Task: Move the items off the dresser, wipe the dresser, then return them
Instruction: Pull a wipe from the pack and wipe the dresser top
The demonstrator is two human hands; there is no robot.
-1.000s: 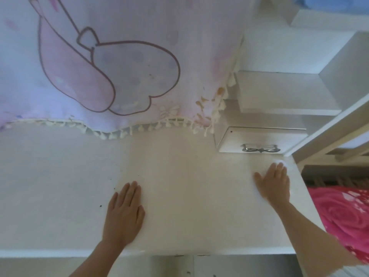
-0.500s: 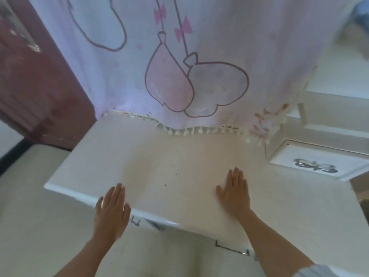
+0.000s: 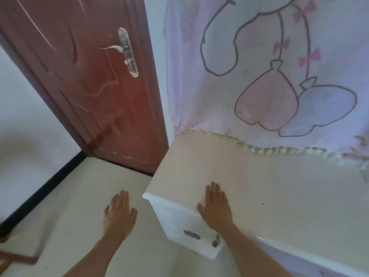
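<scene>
Pressing right hand (image 3: 216,208) flat, fingers straight and together, on near left corner of dresser (image 3: 279,186). Cannot tell whether anything lies under the palm. Holding left hand (image 3: 119,213) flat-fingered, blurred, above floor at left. Dresser's right end cut off.

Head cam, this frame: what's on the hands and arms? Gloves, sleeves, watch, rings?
Nothing worn that shows. The left hand and right hand are bare, with no gloves. The left forearm and right forearm are uncovered down to the frame's bottom edge, with no sleeve, watch or band. I can make out no rings, though the left hand is slightly blurred.
</scene>
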